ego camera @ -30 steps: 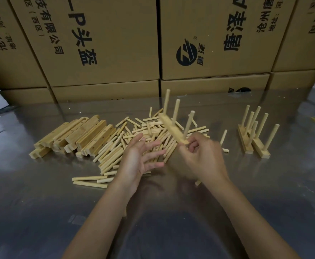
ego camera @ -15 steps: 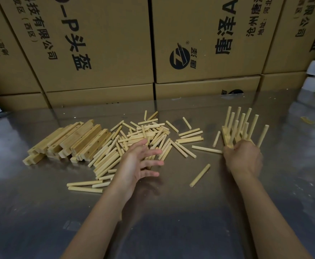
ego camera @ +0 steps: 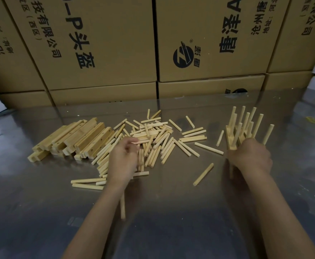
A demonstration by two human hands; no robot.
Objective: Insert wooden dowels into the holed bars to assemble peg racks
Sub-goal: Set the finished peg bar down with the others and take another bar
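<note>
Pale peg racks [ego camera: 243,128] stand upright; right hand [ego camera: 251,157] fingers hidden; left hand [ego camera: 124,159] fingers pinch a dowel [ego camera: 143,141].

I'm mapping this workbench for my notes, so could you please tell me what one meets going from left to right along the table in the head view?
Stack of holed bars → left hand on the pile of loose dowels → lone dowel → right hand at the finished peg racks.

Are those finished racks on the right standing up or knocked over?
Standing: the finished racks have dowels pointing upward, bases on the table, by the right hand.
</note>
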